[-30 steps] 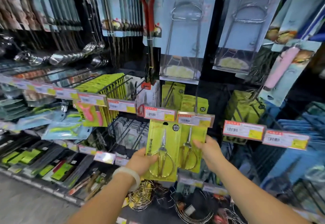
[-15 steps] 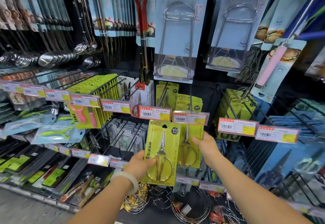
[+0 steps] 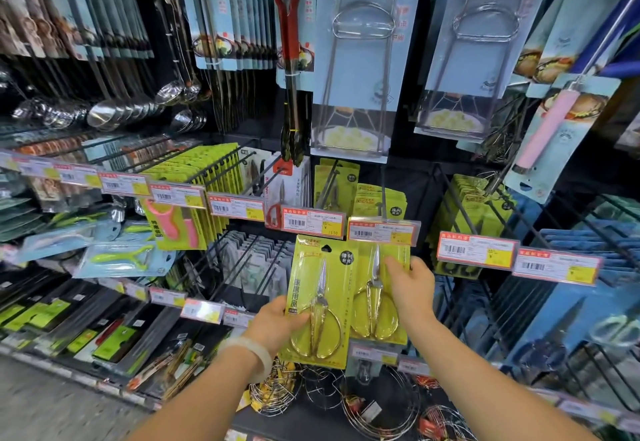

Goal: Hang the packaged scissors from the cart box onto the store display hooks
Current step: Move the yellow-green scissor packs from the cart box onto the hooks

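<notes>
My left hand [image 3: 277, 319] grips the lower left edge of a yellow-green scissors pack [image 3: 320, 302] with gold-handled scissors, held upright in front of the display. Its hang hole sits just under a price tag [image 3: 313, 221]. Beside it on the right hangs a second yellow-green scissors pack [image 3: 381, 288] below another price tag [image 3: 382, 231]. My right hand [image 3: 410, 288] lies on that second pack's right side, fingers on its face. More yellow-green packs [image 3: 377, 198] hang behind on the hook [image 3: 382, 194].
Black display hooks stick out toward me across the wall, each ending in a price tag. Pink peelers [image 3: 176, 225] hang at left, red tongs [image 3: 289, 59] above, blue packs [image 3: 571, 302] at right. Wire racks [image 3: 374, 402] lie on the shelf below my hands.
Both hands with their packs have risen slightly toward the price tags. My view has shifted a little closer to the display.
</notes>
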`<state>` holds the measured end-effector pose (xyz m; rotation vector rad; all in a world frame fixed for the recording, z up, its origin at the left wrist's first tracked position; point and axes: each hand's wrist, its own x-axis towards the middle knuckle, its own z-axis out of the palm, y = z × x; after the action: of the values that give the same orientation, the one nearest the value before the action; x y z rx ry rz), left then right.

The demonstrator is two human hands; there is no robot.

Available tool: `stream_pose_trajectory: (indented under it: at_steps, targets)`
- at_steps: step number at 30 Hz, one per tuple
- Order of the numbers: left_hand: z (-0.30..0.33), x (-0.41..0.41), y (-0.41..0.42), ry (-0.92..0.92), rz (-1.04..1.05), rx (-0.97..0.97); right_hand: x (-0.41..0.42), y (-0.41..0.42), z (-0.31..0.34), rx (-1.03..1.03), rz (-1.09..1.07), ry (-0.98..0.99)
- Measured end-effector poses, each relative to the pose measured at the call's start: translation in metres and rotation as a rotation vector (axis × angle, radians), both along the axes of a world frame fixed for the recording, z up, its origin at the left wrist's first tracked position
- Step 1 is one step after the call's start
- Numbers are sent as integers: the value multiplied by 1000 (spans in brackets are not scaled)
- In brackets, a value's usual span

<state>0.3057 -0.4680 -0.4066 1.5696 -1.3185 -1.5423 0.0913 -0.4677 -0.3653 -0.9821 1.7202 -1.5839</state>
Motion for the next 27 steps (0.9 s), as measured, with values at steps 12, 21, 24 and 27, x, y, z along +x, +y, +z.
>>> stream_pose_trajectory:
  at_steps: [12,21,24,27]
  targets:
    - [-25,6,-18,15,-20,35,-17,-32,-4,259,54,-40]
    - [-19,-11,-10,-34,-99,20,-26,-8,-24,457,369,-142]
    - [-6,-30,-3,-24,-100,4,-13,11,-25,505,593,34]
    - [6,-46,6,-32,-135,3,-10,19,-26,401,476,55]
